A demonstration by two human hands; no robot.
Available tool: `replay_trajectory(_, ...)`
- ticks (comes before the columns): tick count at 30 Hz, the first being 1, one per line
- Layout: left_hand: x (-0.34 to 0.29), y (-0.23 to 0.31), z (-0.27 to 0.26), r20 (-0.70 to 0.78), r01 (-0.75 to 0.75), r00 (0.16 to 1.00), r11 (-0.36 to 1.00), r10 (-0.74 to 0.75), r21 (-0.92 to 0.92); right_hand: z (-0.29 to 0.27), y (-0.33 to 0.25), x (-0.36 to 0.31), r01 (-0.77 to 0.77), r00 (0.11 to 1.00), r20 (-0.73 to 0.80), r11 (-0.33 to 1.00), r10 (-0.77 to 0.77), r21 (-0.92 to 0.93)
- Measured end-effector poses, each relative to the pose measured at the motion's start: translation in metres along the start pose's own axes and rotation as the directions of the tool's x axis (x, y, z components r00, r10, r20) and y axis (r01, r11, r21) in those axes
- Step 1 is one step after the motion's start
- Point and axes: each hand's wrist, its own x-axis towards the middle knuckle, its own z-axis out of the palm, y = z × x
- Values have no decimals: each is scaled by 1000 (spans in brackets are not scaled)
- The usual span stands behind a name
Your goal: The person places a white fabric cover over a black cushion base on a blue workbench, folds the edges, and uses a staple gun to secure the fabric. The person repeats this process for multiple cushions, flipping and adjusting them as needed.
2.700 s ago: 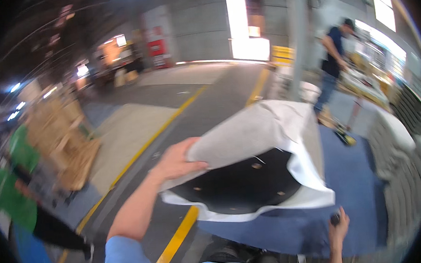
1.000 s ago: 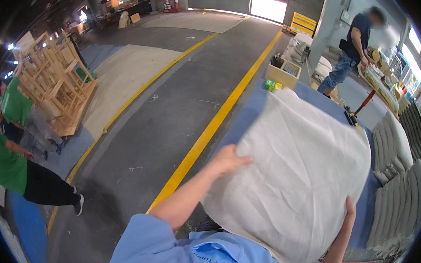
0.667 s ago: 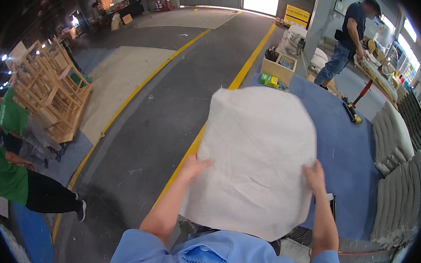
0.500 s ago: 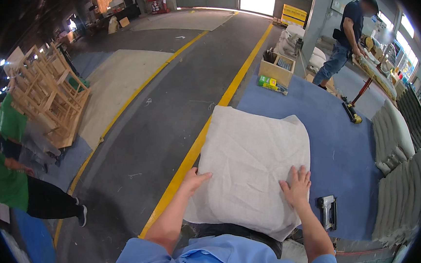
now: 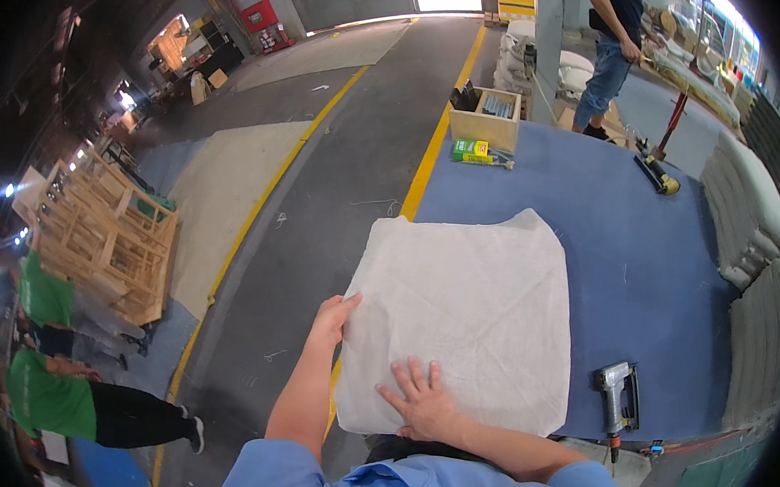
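Note:
A roughly square pad covered in white cloth (image 5: 466,301) lies in front of me on the blue table (image 5: 637,289), its left side reaching past the table's edge. My left hand (image 5: 330,320) grips the pad's left edge, thumb on top and the other fingers partly hidden. Flat on the cloth near the pad's front edge rests my right hand (image 5: 424,402), open with fingers spread. Faint creases run across the cloth. To the right of the pad lies a grey staple gun (image 5: 616,397), apart from both hands.
A wooden box (image 5: 485,121) of supplies and a green-yellow carton (image 5: 472,151) stand at the table's far end. A black-yellow air tool (image 5: 656,174) lies far right, near stacked grey pads (image 5: 749,209). People stand left and far right; wooden frames (image 5: 105,236) are stacked left.
My right hand has moved left and nearer, from the pad's right side to its front middle. My left hand has shifted slightly up its left edge. The cloth lies flatter.

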Motion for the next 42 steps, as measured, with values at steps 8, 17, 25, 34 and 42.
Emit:
replay_trajectory(8, 23, 5, 9, -94, -14, 995, 956, 43, 292, 7, 35, 21, 212, 977, -47, 902, -210, 377)
replay_trajectory(17, 30, -52, 42, -333, -70, 861, 737, 385, 672, -48, 248, -48, -627, 710, -302, 766, 637, 142)
replay_trajectory(25, 17, -70, -5, -416, -62, 896, 971, 157, 232, -33, 239, -25, -497, 793, -362, 864, 490, 82)
replay_trajectory(34, 7, -67, -12, -65, -2, 998, 996, -4, -93, 3, 98, 28, -256, 956, -157, 966, 248, -32)
replay_trajectory(42, 46, -84, -13, -119, -210, 965, 959, 235, 188, 12, 10, 92, -93, 974, -195, 989, 114, 111)
